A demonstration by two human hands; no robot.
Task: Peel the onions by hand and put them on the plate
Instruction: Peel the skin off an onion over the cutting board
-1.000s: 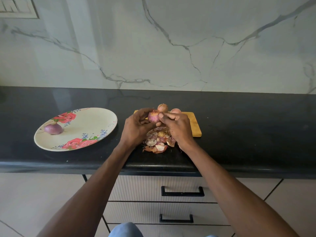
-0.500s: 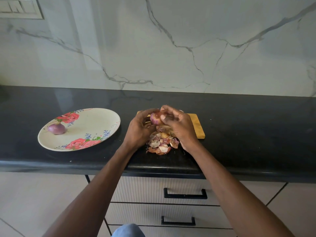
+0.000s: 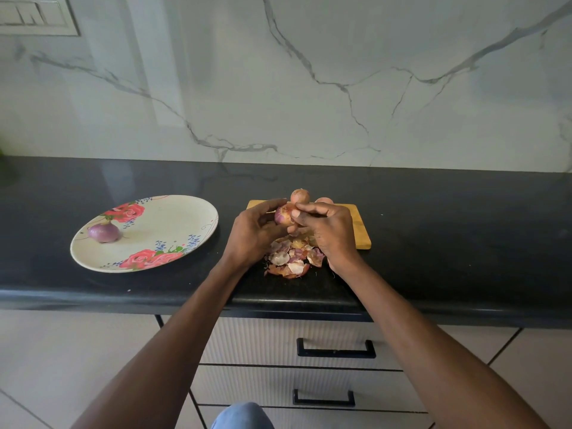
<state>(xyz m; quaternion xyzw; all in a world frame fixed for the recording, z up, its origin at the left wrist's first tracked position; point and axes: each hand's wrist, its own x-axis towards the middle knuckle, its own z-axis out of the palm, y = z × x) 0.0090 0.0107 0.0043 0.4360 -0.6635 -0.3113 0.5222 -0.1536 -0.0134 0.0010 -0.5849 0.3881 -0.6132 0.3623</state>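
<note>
Both hands (image 3: 331, 233) gripping half-peeled onion (image 3: 283, 214), floral plate (image 3: 173, 221), no legible writing

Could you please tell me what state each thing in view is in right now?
Held onion: partly peeled, gripped by left hand, right hand pinching skin.
Onion on plate: peeled.
Floral plate: holds one onion.
Onions behind: unpeeled.
Peels: piled on counter.
Drawers: closed.
</note>
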